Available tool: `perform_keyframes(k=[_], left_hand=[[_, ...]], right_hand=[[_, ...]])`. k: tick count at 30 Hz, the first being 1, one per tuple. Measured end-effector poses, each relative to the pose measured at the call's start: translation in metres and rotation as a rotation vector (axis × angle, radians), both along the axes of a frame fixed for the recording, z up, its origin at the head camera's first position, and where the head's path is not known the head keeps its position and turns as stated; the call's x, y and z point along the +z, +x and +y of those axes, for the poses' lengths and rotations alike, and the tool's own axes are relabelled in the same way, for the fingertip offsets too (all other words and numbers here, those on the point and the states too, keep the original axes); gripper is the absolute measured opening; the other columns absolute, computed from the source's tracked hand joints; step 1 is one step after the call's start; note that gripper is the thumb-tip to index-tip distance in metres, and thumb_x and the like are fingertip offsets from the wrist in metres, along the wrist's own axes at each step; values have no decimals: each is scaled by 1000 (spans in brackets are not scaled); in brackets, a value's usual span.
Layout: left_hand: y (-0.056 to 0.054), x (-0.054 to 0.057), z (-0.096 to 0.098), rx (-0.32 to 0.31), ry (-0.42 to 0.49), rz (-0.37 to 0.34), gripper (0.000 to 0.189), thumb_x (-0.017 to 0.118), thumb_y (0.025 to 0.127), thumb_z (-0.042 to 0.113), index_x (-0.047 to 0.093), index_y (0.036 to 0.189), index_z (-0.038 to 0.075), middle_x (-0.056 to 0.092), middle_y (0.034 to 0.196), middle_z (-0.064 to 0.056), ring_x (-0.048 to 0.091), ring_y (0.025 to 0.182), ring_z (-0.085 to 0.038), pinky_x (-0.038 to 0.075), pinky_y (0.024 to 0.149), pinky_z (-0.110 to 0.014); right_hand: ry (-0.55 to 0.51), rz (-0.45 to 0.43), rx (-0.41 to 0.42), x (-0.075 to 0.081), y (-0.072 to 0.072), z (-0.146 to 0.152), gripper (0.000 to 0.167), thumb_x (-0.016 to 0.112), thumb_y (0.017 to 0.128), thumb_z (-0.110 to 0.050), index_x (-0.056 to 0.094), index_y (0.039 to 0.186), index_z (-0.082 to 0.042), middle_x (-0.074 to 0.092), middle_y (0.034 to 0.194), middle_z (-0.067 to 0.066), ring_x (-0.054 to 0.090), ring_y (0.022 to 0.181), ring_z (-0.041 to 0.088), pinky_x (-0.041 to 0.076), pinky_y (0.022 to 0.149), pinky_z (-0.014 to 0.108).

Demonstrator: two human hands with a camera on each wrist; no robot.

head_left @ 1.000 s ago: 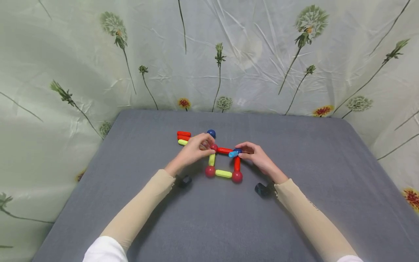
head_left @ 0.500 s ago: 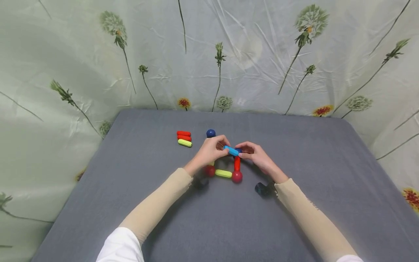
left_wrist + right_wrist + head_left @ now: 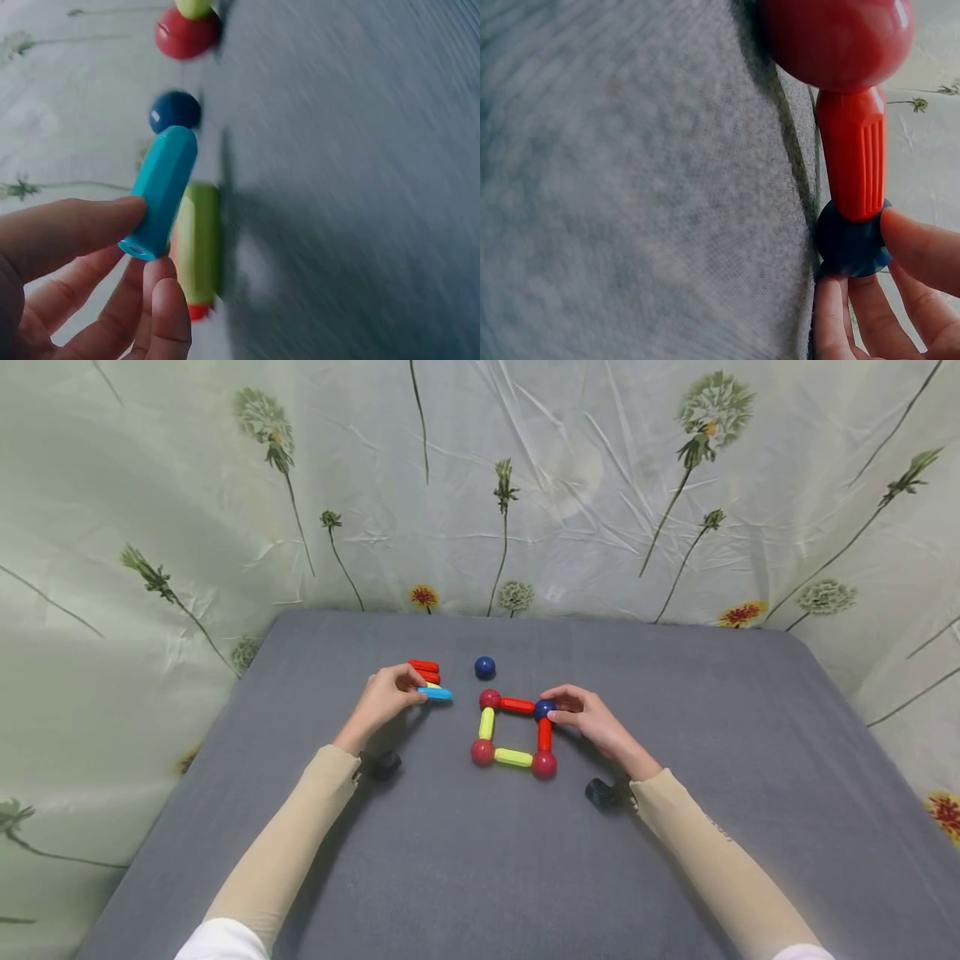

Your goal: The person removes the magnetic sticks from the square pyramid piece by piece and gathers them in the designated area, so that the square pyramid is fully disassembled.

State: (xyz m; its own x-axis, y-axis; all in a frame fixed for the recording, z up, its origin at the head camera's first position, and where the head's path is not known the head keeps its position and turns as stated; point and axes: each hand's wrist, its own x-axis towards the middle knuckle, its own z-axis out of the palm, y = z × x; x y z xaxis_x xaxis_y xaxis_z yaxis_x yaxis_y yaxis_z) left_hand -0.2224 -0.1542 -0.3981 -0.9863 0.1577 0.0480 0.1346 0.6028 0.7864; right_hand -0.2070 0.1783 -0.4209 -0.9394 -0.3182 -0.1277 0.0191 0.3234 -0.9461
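My left hand (image 3: 390, 697) pinches a light blue rod (image 3: 161, 191) between thumb and fingers, close over a yellow-green rod (image 3: 199, 244) at the left. Two red rods (image 3: 425, 667) lie just behind that one. On the right, my right hand (image 3: 588, 722) holds the dark blue ball (image 3: 544, 709) at the back right corner of a square of rods and balls. Red balls (image 3: 483, 752) form its other corners. Its back and right sides are red rods (image 3: 855, 154), while yellow-green rods (image 3: 513, 757) make up the left and front sides.
A loose dark blue ball (image 3: 485, 667) sits behind the square. Everything lies on a grey cloth-covered table (image 3: 480, 877), with a flower-print curtain (image 3: 450, 510) at its back edge. Dark wrist cameras (image 3: 602, 793) hang under both forearms.
My left hand came over to the blue ball at the right, took the light blue rod from it and carried it left to the loose rods. My right hand stays on the blue ball.
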Motion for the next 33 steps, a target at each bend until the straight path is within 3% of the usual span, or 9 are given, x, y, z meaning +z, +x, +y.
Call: perform_keyframes(k=[7, 12, 15, 18, 20, 22, 26, 33], left_hand=[[-8, -8, -8, 10, -72, -25, 9, 69, 83, 2, 64, 91, 0, 64, 90, -13, 58, 86, -27, 45, 71, -34], [-8, -6, -3, 9, -114, 48, 11, 70, 81, 1, 61, 89, 1, 59, 89, -13, 55, 84, -28, 45, 73, -37], [-7, -3, 10, -104, -66, 97, 14, 70, 82, 1, 62, 94, 1, 59, 96, -15, 58, 90, -29, 47, 79, -41], [-6, -2, 29, -277, -39, 67, 21, 67, 88, 6, 62, 108, 3, 59, 107, -15, 60, 94, -29, 49, 82, -42], [-6, -3, 43, -371, -77, 39, 26, 64, 92, 11, 61, 117, 6, 59, 112, -14, 59, 98, -27, 48, 84, -39], [-8, -5, 55, -421, -135, 15, 30, 61, 94, 15, 60, 124, 10, 58, 114, -11, 56, 99, -24, 47, 84, -36], [-12, -11, 72, -449, -222, 20, 25, 60, 95, 16, 61, 121, 15, 56, 107, -7, 50, 95, -21, 45, 77, -32], [-10, -12, 82, -438, -259, 77, 22, 67, 88, 6, 60, 107, 16, 44, 101, -9, 47, 89, -22, 44, 70, -31]], right_hand=[[1, -11, -5, 1, 1, -1, 33, 59, 93, -3, 56, 125, 3, 56, 123, 22, 52, 105, 29, 42, 89, 34], [-1, -5, 1, 2, 1, -2, 33, 59, 93, -3, 57, 125, 3, 55, 123, 22, 52, 104, 29, 41, 88, 34], [-2, -2, -5, 2, 1, -1, 33, 59, 93, -3, 57, 124, 3, 55, 123, 22, 52, 104, 29, 41, 87, 34], [-3, -3, -9, 2, 0, 0, 32, 59, 93, -3, 57, 124, 3, 55, 122, 22, 52, 103, 29, 41, 87, 34], [-3, -3, -9, 2, 0, -1, 32, 59, 93, -3, 56, 124, 3, 55, 123, 22, 52, 104, 29, 41, 87, 34], [-3, -4, -7, 1, 0, -2, 33, 59, 93, -3, 56, 125, 4, 55, 123, 22, 52, 104, 29, 41, 88, 34], [-2, -4, -7, -1, 0, -3, 33, 59, 93, -4, 56, 125, 4, 55, 124, 22, 53, 106, 30, 41, 92, 37], [-3, 2, -9, 1, 2, -1, 33, 59, 93, -4, 56, 125, 4, 55, 124, 23, 52, 108, 31, 40, 95, 41]])
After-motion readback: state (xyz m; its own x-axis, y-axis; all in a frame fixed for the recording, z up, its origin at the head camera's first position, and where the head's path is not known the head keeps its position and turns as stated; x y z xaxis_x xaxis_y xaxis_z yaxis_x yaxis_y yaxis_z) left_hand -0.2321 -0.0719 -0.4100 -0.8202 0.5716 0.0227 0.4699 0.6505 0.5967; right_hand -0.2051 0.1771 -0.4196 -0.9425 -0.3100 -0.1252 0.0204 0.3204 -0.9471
